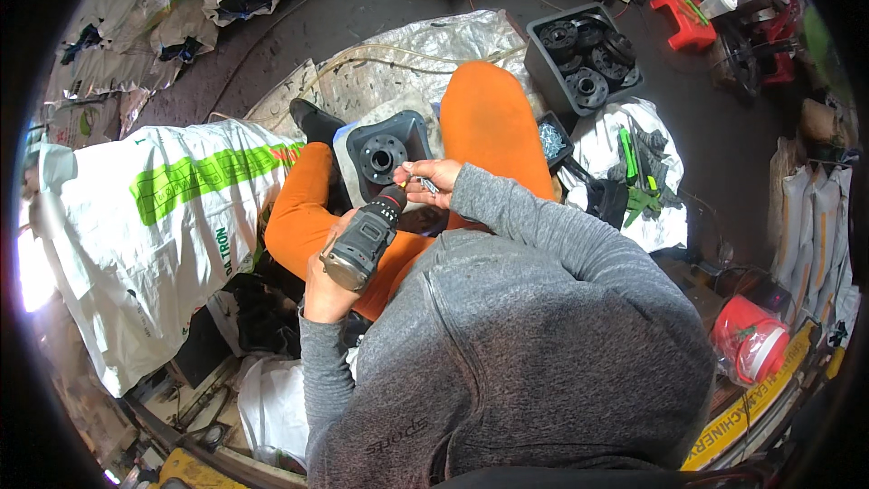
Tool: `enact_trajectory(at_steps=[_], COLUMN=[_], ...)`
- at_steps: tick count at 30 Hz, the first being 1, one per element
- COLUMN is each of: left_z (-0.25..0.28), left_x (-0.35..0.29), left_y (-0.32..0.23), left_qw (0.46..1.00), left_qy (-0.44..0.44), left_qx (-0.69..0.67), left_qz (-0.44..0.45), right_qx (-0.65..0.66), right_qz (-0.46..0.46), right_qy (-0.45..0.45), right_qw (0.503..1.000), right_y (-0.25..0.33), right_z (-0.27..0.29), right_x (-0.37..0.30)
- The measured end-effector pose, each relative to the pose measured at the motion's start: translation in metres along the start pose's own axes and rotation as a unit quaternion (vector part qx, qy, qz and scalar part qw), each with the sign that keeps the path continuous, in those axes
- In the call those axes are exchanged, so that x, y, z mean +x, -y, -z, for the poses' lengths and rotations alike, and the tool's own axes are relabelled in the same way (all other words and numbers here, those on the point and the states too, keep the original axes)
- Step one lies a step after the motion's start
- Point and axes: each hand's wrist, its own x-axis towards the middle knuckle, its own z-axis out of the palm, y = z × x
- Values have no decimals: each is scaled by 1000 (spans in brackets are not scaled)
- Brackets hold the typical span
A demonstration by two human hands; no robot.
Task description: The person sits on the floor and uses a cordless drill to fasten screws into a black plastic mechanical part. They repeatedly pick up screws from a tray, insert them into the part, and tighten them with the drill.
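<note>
1) Grey tub [418, 131] sits btwn the person's knees; blk round part [369, 163] lies in it, hub facing up, holes spaced around the hub
2) L hand [329, 285], on the tub's near side, is wrapped tight round a cordless drill [362, 240], grey/blk w/ a red ring nr the nose; nose points at the tub's near right corner
3) R hand [442, 177], just right of the tub, palm partly up, fingers curled on a few small silvery pieces [429, 185]; can't tell from here how many or exact kind
4) R thumb & fingertips are right by the drill's tip, nr the tub's edge, w/ a bit of yellow showing there; can't tell if they touch it
5) Right of tub, past the orange-clad knee [491, 118]: small dk tray [568, 152] w/ shiny bits [550, 139]; farther out, up & right of tub, big grey bin [534, 45] full of blk round parts [588, 86]
6) Well right of tub: white sack [665, 226] w/ green-handled tool [626, 158] on top
7) Left of tub: large white bag [100, 217], green band across it
</note>
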Motion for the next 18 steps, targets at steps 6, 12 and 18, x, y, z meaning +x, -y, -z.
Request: enact_trajectory(at_steps=[6,12,18], left_z=[-3,-3,5], left_x=[7,22,62], left_y=[1,14,39], left_qw=[1000,999,992], left_qy=[-4,-21,-37], left_qx=[-28,-30,-59], left_qz=[14,33,104], right_qx=[-32,78,-42], right_qz=[4,45,62], right_qy=[-3,-58,-189], right_qw=[999,994,979], right_y=[2,-3,-14], right_z=[2,22,38], right_x=[6,27,70])
